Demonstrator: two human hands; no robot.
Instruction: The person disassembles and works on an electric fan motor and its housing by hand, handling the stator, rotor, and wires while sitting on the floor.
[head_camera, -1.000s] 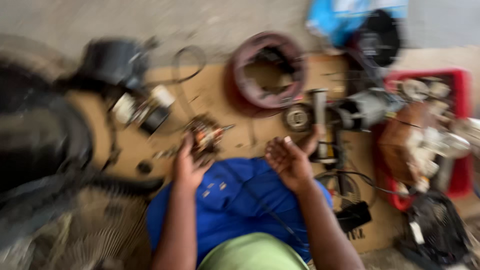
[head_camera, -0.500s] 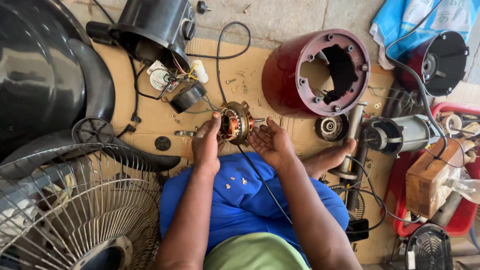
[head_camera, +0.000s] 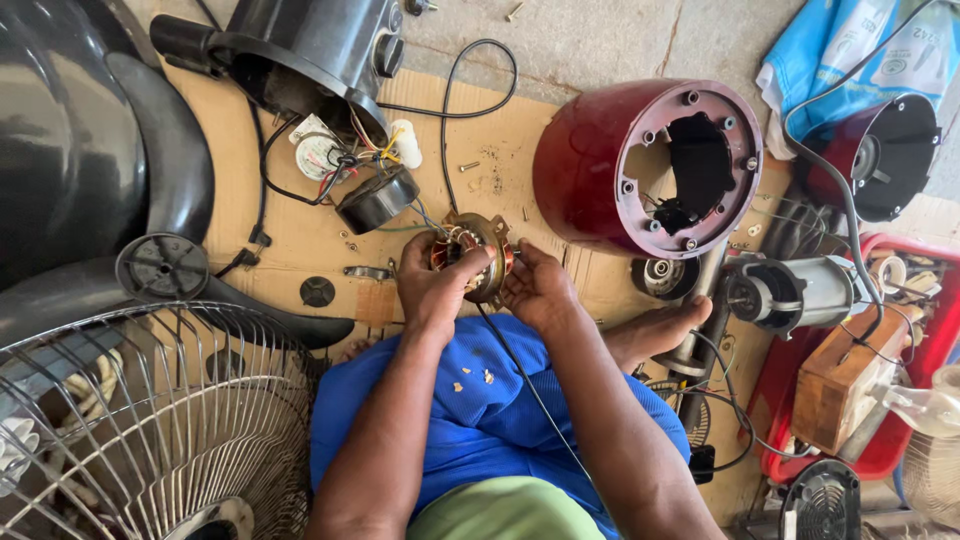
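Gripped between both hands above the lap: a copper-wound fan motor stator (head_camera: 472, 252), axis tilted toward 12 o'clock. Left hand (head_camera: 432, 288) fingers curled over its face from 7 o'clock; right hand (head_camera: 538, 290) cupping its rim at 3 o'clock. Red motor housing (head_camera: 645, 165) at 2 o'clock on cardboard (head_camera: 300, 215).

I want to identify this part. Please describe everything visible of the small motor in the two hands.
The motor is a round stator with a brass-coloured metal frame and copper-coloured windings inside. The left hand and right hand hold it from either side, above the cardboard. Thin coloured wires run from it toward the black housing.
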